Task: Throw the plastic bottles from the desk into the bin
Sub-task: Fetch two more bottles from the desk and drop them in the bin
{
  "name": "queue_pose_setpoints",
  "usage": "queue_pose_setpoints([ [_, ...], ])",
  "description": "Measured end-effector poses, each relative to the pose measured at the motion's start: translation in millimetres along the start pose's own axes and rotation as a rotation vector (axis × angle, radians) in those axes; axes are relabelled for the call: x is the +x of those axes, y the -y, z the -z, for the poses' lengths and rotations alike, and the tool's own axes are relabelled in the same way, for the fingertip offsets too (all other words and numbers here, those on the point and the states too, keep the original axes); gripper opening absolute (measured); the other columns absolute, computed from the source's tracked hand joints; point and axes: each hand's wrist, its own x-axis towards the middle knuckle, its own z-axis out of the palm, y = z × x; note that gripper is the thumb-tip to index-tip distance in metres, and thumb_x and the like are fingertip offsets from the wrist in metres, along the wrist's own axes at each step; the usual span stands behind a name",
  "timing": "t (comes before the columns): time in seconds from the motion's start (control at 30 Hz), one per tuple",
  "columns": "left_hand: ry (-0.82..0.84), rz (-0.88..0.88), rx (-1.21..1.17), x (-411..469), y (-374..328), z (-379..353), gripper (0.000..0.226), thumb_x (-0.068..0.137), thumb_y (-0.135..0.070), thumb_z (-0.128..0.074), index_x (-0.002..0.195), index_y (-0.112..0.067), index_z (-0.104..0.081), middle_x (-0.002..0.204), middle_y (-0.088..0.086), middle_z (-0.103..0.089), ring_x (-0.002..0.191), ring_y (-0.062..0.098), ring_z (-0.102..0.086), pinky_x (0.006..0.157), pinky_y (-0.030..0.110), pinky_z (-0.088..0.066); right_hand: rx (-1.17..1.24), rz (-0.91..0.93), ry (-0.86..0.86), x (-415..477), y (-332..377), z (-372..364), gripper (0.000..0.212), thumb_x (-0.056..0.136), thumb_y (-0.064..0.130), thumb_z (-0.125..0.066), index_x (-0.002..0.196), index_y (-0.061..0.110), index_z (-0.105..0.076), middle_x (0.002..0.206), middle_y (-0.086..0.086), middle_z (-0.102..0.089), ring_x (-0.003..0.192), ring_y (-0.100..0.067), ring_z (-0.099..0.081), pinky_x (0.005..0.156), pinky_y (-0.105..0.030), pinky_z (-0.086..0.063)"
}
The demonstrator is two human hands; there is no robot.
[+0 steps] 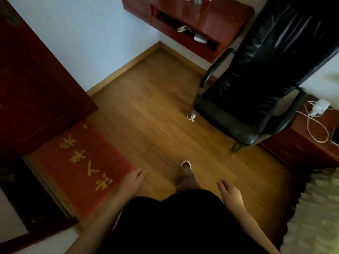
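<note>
Clear plastic bottles [197, 0] stand at the 12 o'clock edge of the view, on the red-brown counter [220, 17]; only their lower parts show, cut off by the frame. An open shelf under the counter top holds a white cable [184, 29] and a small pale item that cannot be identified.

A black chair [244, 107] stands at 2 o'clock, just beside the counter, its seat facing 7 o'clock. A small white knotted scrap [191, 116] lies on the wooden floor [150, 107] near the chair's front leg.

At 3 o'clock a second red-brown surface carries a white charger [319, 106] with a looped cable. A red mat [80, 165] with yellow characters lies at 8 o'clock, next to a dark red door [36, 85].

The person stands at 6 o'clock in dark clothing, one foot in a white sandal [185, 164] set forward. The left hand [134, 177] hangs over the mat's edge, fingers loosely extended, grip holding nothing. The right hand [230, 194] hangs at 5 o'clock, fingers slightly curled, grip also empty. Both hands are well apart from the bottles.
</note>
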Motion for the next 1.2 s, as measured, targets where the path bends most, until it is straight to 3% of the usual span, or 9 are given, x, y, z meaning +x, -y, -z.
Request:
queue_pose_setpoints([
  [0.17,-0.101,0.120,-0.051,56.9,-44.5,25.0,0.045,0.099,-0.036,-0.044,0.129,-0.006,-0.057,0.133,0.011,-0.060,0.124,0.026,-0.053,0.102,0.033,-0.039,-0.079,0.097,0.044,114.0,97.9,54.5,0.033,0.098,0.037,-0.046,0.112,0.014,-0.065,0.107,-0.002,-0.068,0.102,-0.021,-0.063,0.083,-0.033,-0.048],
  [0.27,-0.187,0.123,-0.071,83.0,-76.2,46.6,0.038,0.099,-0.031,-0.047,0.123,-0.006,-0.062,0.128,0.011,-0.063,0.120,0.025,-0.057,0.093,0.030,-0.040,-0.133,0.194,0.096,168.5,165.3,76.3,0.023,0.097,0.038,-0.047,0.096,0.023,-0.064,0.091,0.002,-0.067,0.086,-0.015,-0.063,0.082,-0.040,-0.054],
  [0.33,-0.256,0.126,-0.093,99.2,-90.7,60.5,0.033,0.098,-0.029,-0.048,0.117,-0.006,-0.064,0.121,0.010,-0.067,0.115,0.025,-0.059,0.088,0.029,-0.039,-0.124,0.252,0.143,193.8,206.3,82.9,0.016,0.098,0.036,-0.048,0.093,0.027,-0.061,0.092,0.002,-0.066,0.085,-0.012,-0.062,0.078,-0.033,-0.053],
  [0.63,-0.318,0.178,-0.180,213.4,-129.3,140.2,0.041,0.098,-0.034,-0.048,0.124,-0.005,-0.060,0.125,0.010,-0.063,0.119,0.027,-0.057,0.085,0.028,-0.038,-0.146,0.355,0.253,317.4,333.2,58.1,0.022,0.097,0.036,-0.048,0.105,0.024,-0.065,0.101,0.003,-0.067,0.096,-0.012,-0.061,0.089,-0.034,-0.049],
  [0.77,-0.300,0.111,-0.200,281.2,-156.5,208.9,0.030,0.099,-0.031,-0.047,0.114,-0.012,-0.064,0.107,-0.001,-0.065,0.105,0.018,-0.058,0.077,0.026,-0.035,-0.086,0.311,0.215,366.7,387.1,49.8,0.017,0.097,0.033,-0.051,0.105,0.027,-0.064,0.103,0.004,-0.068,0.098,-0.011,-0.062,0.091,-0.034,-0.050],
  [0.87,-0.290,0.029,-0.167,325.5,-193.6,270.5,0.020,0.100,-0.026,-0.046,0.083,-0.037,-0.049,0.082,-0.022,-0.047,0.085,0.005,-0.049,0.066,0.020,-0.036,-0.063,0.280,0.149,392.9,427.0,51.2,0.017,0.097,0.030,-0.051,0.105,0.024,-0.065,0.102,0.002,-0.069,0.095,-0.011,-0.063,0.084,-0.028,-0.048],
  [0.93,-0.266,-0.039,-0.133,357.5,-218.5,310.3,0.025,0.100,-0.023,-0.046,0.078,-0.035,-0.048,0.078,-0.019,-0.049,0.075,0.003,-0.050,0.067,0.013,-0.035,-0.040,0.263,0.120,409.1,452.3,53.3,0.012,0.097,0.028,-0.051,0.099,0.028,-0.063,0.099,0.002,-0.069,0.090,-0.009,-0.063,0.076,-0.024,-0.046],
  [1.0,-0.237,-0.085,-0.122,390.8,-235.9,341.8,0.026,0.099,-0.022,-0.046,0.076,-0.031,-0.052,0.076,-0.012,-0.054,0.072,0.008,-0.052,0.063,0.020,-0.038,-0.030,0.248,0.095,425.7,472.8,56.6,0.012,0.098,0.027,-0.051,0.096,0.028,-0.063,0.095,0.002,-0.069,0.088,-0.009,-0.064,0.071,-0.023,-0.045],
  [1.2,-0.150,-0.139,-0.030,481.2,-288.2,388.5,0.022,0.099,-0.036,-0.042,0.103,-0.026,-0.061,0.096,-0.011,-0.062,0.088,0.002,-0.057,0.073,0.022,-0.045,-0.019,0.193,0.023,482.6,517.9,66.2,0.013,0.098,0.028,-0.050,0.096,0.028,-0.063,0.092,0.006,-0.068,0.086,-0.006,-0.062,0.070,-0.022,-0.043],
])
